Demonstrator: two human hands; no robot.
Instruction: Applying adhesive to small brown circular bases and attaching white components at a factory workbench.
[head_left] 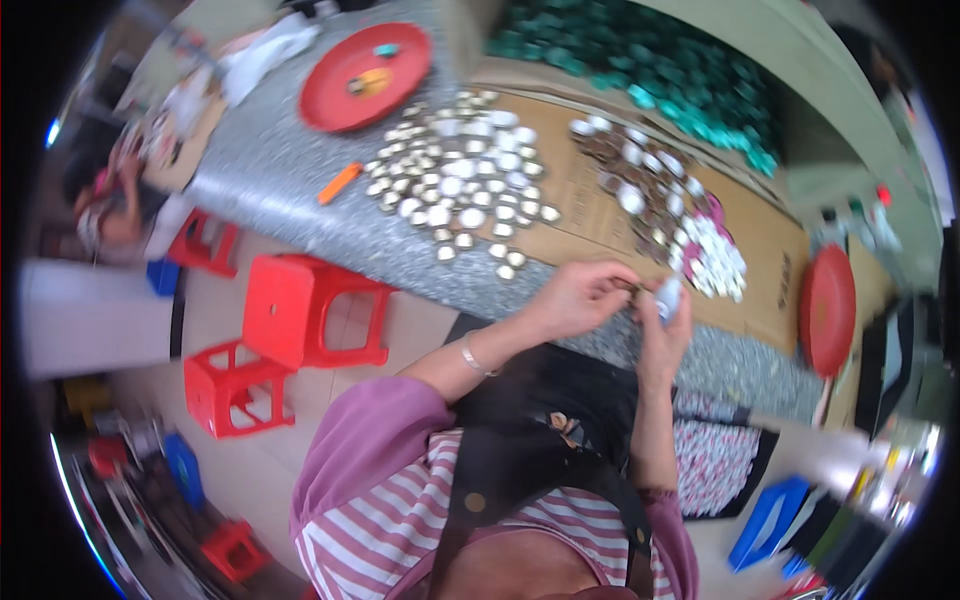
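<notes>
My left hand (590, 297) is closed in a pinch over the counter's front edge. A small dark piece (634, 287) shows at its fingertips, too small and blurred to name. Close beside it, my right hand (665, 335) grips a small white bottle (668, 294) that looks like a squeeze bottle. The fingertips of both hands nearly meet. Just beyond my right hand lies a heap of small white pieces (716, 262), partly over a pink dish (712, 210). A pile of brown and white round pieces (640, 180) spreads behind them.
Many gold-rimmed white round pieces (455, 170) cover the counter to the left, near an orange cutter (340, 184). Red trays (330, 90) stand at both ends. A bin of shiny green pieces (640, 70) is at the back. Red stools (290, 310) stand left; another person (125, 200) sits far left.
</notes>
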